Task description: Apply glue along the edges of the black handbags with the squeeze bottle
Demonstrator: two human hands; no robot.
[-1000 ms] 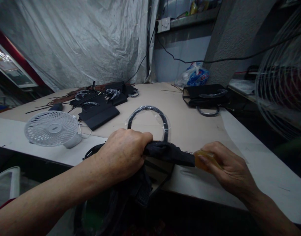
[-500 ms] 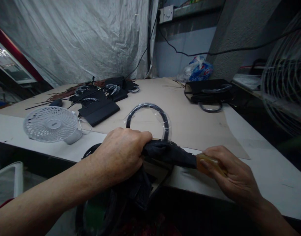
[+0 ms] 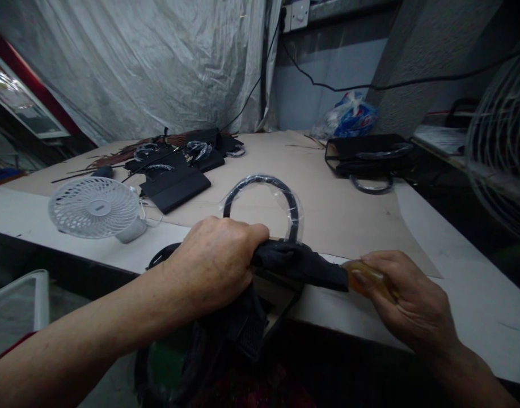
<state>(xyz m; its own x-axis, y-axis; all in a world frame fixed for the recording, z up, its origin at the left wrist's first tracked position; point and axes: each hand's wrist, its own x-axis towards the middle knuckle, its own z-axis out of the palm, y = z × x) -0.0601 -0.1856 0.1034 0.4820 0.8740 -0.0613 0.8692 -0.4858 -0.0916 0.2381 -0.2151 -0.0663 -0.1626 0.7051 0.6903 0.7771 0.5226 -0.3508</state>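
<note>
Black bag gripped at table edge, amber tool at its right end

Black bag (image 3: 302,265): held at the near edge of the table (image 3: 485,317), partly hanging below it; lower portion dark, detail poor. Its upper edge runs rightward from the left fist, slightly downward. A loop handle (image 3: 263,179) in clear wrap stands upright just behind.

Left hand (image 3: 223,263): clenched over the bag's upper edge, back of hand up, thumb pointing right; fingertips hidden beneath.

Right hand (image 3: 415,300): thumb and fingers wrapped around an amber tool (image 3: 366,281). Tool's left end meets the right end of the black material; cannot tell whether it goes inside.

Surroundings: beige sheet (image 3: 340,218) covers much of the tabletop. White fan (image 3: 98,208) at left, near the front edge. Behind it, black pieces (image 3: 178,190) lie overlapping, some with wrapped handles; brown strips (image 3: 136,150) farther back. Right rear: second black bag (image 3: 366,148) on its side, in front of a clear-and-blue plastic bag (image 3: 353,119). Silver sheeting (image 3: 157,68) hangs at the back; dark cable (image 3: 396,86) crosses the upper right. Wire guard (image 3: 502,136) at far right, blurred.
</note>
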